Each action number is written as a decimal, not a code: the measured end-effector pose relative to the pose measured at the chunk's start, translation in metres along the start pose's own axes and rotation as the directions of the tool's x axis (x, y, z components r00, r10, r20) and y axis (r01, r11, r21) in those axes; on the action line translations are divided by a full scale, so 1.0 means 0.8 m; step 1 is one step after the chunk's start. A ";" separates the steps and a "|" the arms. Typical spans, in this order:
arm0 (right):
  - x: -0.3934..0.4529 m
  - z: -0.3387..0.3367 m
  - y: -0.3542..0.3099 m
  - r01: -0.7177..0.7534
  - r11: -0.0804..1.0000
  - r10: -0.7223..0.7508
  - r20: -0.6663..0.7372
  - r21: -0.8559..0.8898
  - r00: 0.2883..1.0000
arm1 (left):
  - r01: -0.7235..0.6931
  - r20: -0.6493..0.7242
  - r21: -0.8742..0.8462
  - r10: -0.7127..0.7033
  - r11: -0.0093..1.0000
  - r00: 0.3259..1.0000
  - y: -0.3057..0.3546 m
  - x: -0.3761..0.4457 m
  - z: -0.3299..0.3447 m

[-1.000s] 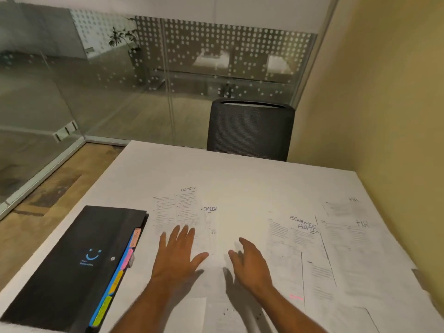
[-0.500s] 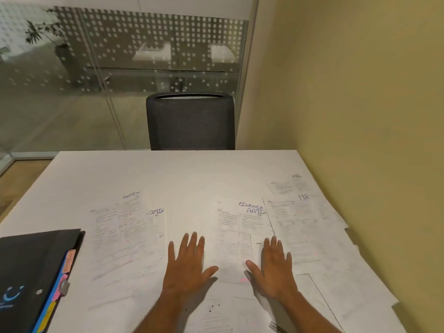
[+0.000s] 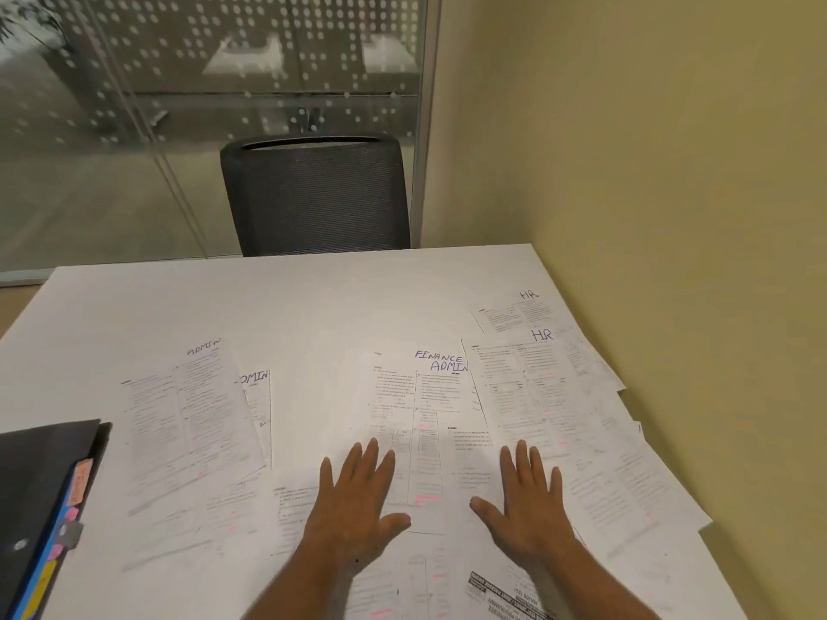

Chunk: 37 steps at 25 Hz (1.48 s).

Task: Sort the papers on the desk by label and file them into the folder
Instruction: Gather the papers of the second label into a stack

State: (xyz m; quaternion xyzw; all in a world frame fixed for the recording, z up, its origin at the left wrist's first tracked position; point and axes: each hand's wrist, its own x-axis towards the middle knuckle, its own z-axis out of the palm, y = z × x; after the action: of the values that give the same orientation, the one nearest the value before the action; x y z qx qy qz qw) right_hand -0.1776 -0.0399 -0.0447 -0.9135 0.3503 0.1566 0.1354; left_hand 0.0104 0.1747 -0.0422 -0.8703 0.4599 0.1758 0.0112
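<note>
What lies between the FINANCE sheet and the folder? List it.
Between the FINANCE sheet and the black folder, two overlapping ADMIN sheets lie flat on the desk. Nothing upright blocks the path. Both hands, left and right, rest flat on papers.

A white desk [image 3: 286, 306] fills the lower view, its right edge set against a plain pale yellow wall [image 3: 649, 149]. A dark mesh-backed office chair [image 3: 315, 194] stands at the far edge of the desk, facing it. Behind the chair runs a glass partition [image 3: 179, 82] patterned with rows of white dots, framed by a grey metal post [image 3: 427, 127] where it meets the wall; plant leaves [image 3: 27, 20] show at upper left.
</note>
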 end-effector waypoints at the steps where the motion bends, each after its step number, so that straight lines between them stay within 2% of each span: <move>1: -0.001 0.006 -0.003 0.012 1.000 -0.012 0.004 -0.011 1.000 | 0.010 0.023 -0.002 -0.010 1.000 1.000 -0.004 -0.006 0.006; 4: 0.002 0.015 -0.021 0.039 0.999 -0.038 0.015 -0.027 0.999 | 0.058 0.097 0.036 -0.061 0.998 0.993 -0.021 -0.022 0.012; 9: 0.014 0.017 -0.059 0.109 0.994 -0.108 0.029 -0.033 0.994 | 0.130 0.138 0.004 -0.129 0.991 0.982 -0.055 -0.033 -0.001; 11: 0.017 0.015 -0.069 0.129 0.991 -0.128 0.023 -0.024 0.992 | 0.168 0.097 -0.075 -0.161 0.983 0.982 -0.067 -0.042 -0.004; 13: 0.019 0.011 -0.075 0.133 0.991 -0.133 -0.011 0.011 0.991 | 0.209 0.008 -0.256 -0.214 0.944 0.977 -0.079 -0.054 -0.010; 16: 0.022 0.002 -0.080 0.088 0.986 -0.073 -0.113 0.138 0.991 | 0.279 -0.106 -0.552 -0.397 0.786 0.912 -0.099 -0.064 -0.026; 18: 0.028 -0.008 -0.078 0.021 0.971 0.026 -0.189 0.240 0.982 | 0.317 -0.129 -0.635 -0.501 0.705 0.856 -0.106 -0.061 -0.039; 20: 0.037 -0.022 -0.070 -0.056 0.946 0.128 -0.210 0.318 0.969 | 0.301 -0.114 -0.731 -0.544 0.612 0.831 -0.094 -0.051 -0.056; 24: 0.057 -0.057 -0.041 -0.210 0.890 0.302 -0.175 0.405 0.937 | 0.260 0.027 -0.885 -0.512 0.388 0.858 -0.035 -0.009 -0.091; 27: 0.070 -0.078 -0.015 -0.324 0.841 0.413 -0.127 0.434 0.902 | 0.273 0.113 -0.908 -0.442 0.317 0.890 0.018 0.029 -0.100; 30: 0.086 -0.091 0.007 -0.429 0.787 0.507 -0.067 0.443 0.859 | 0.322 0.190 -0.900 -0.400 0.294 0.897 0.065 0.063 -0.100; 33: 0.098 -0.093 0.019 -0.510 0.736 0.570 -0.002 0.445 0.822 | 0.375 0.246 -0.895 -0.432 0.243 0.868 0.095 0.093 -0.093; 34: 0.100 -0.094 0.022 -0.524 0.727 0.580 0.011 0.444 0.815 | 0.388 0.239 -0.882 -0.455 0.267 0.858 0.102 0.101 -0.090; 37: 0.106 -0.098 0.029 -0.525 0.705 0.587 0.022 0.476 0.809 | 0.421 0.185 -0.781 -0.473 0.461 0.861 0.113 0.121 -0.078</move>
State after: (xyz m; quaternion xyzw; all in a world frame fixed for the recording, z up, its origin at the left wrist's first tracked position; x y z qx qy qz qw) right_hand -0.1181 -0.1353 -0.0084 -0.7139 0.6444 0.0420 0.2707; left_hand 0.0062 0.0342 -0.0019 -0.8739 0.0866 0.3281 -0.3481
